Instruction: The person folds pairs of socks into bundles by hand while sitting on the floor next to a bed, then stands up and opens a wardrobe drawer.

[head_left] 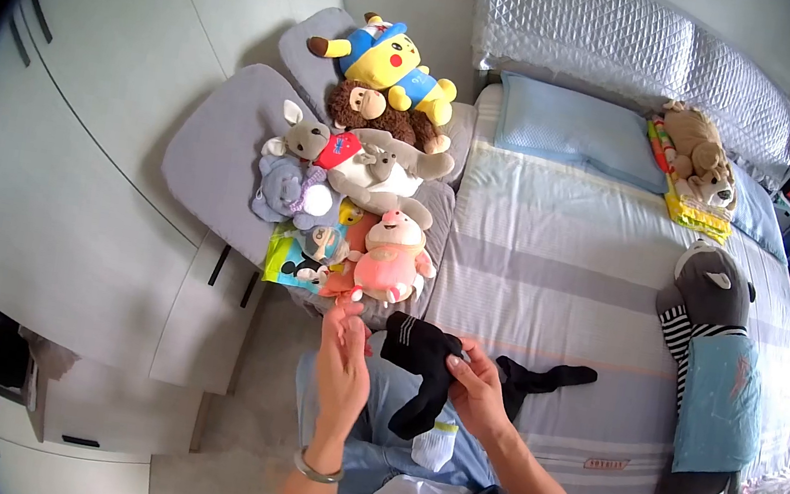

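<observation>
A black sock (427, 358) with thin white stripes at its cuff hangs above my lap, its foot part drooping down. My right hand (478, 388) pinches it near the middle. To the left of the cuff, my left hand (344, 366) is raised with its fingers stretched upward and nothing visibly in it. A bit of pink shows behind those fingers, too small to name. Another black sock (553, 377) lies on the bed's edge, partly behind my right hand. On my jeans rests a small white sock (434, 447) with a yellow-green edge.
Plush toys, including a pink pig (389, 264), a kangaroo (376, 166) and a yellow Pikachu (388, 61), crowd grey cushions (219, 136) ahead. Right of me, the bed (548, 309) holds a pillow (574, 126) and a long grey plush (713, 393). Cabinets (86, 143) line the left.
</observation>
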{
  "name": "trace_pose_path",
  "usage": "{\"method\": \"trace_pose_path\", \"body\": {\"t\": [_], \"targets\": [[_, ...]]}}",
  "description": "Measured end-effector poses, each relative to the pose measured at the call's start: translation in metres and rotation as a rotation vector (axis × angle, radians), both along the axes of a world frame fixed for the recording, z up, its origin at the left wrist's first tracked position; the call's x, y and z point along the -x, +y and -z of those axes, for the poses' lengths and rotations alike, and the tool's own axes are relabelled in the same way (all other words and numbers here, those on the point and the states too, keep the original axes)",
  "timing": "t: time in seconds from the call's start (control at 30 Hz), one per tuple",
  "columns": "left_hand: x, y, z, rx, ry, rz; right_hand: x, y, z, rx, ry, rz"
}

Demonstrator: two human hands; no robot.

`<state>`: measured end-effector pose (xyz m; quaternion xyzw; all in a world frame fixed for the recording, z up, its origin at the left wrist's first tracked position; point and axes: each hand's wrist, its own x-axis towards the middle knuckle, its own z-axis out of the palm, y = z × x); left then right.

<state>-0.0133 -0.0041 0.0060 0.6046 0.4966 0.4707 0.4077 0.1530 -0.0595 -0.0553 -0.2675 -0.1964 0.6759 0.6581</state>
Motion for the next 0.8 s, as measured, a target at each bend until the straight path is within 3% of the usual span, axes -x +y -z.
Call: {"method": "trace_pose_path", "body": {"t": [0.1, 0.2, 0.37, 0.47, 0.6, 0.8], "targets": [[-0.015, -0.003, 0.012, -0.209, -0.156, -0.120, 0.004, -0.004, 0.005, 0.020, 0.027, 0.008], [-0.015, -0.004, 0.007, -0.114, -0.082, -0.053, 0.006, -0.008, 0.011, -0.015, 0.005, -0.038], [-0.016, -0.003, 0.008, -0.131, -0.297, -0.002, 0.013, -0.010, 0.003, -0.114, -0.293, 0.036], [-0.010, -0.001, 0.006, -0.021, -0.334, 0.058, 0.009, -0.011, 0.009, -0.163, -0.315, 0.010], [0.002, 0.000, 0.009, -0.166, -0.246, 0.063, 0.001, -0.011, 0.002, -0.031, -0.071, -0.104], [0.014, 0.002, 0.000, -0.244, -0.215, -0.071, 0.002, -0.004, 0.000, -0.022, -0.024, 0.170]]}}
